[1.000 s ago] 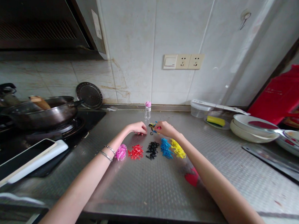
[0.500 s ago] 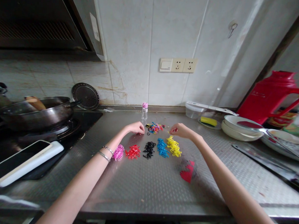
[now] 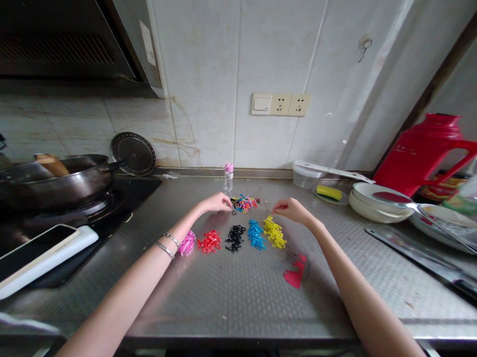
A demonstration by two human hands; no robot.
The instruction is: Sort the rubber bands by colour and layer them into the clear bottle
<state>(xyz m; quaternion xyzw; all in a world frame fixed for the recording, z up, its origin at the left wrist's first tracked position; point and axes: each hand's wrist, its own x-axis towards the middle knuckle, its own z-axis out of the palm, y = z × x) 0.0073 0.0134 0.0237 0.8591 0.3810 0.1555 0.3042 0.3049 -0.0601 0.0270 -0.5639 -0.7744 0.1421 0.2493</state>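
Note:
A mixed pile of small coloured rubber bands (image 3: pixel 245 203) lies toward the back of the steel counter. My left hand (image 3: pixel 218 202) is at its left edge, fingers curled together; whatever they hold is hidden. To the right of that pile, my right hand (image 3: pixel 290 209) hovers just above the yellow rubber bands (image 3: pixel 274 232), its fingers bent inward and their contents too small to see. Sorted heaps form a row in front: blue rubber bands (image 3: pixel 256 234), black rubber bands (image 3: pixel 235 238), red rubber bands (image 3: pixel 209 242) and pink rubber bands (image 3: pixel 187 244) beside my left forearm.
A small clear bottle with a pink cap (image 3: pixel 228 177) stands behind the mixed pile. A clear bag with red print (image 3: pixel 295 272) lies near my right forearm. Bowls (image 3: pixel 379 204), a knife (image 3: pixel 414 257) and a red thermos (image 3: pixel 423 153) are right; a pan (image 3: pixel 58 177) and phone (image 3: pixel 26 252) left.
My right hand has shifted a little to the right, away from the yellow heap. My left hand has edged slightly toward the mixed pile. The whole view has turned slightly.

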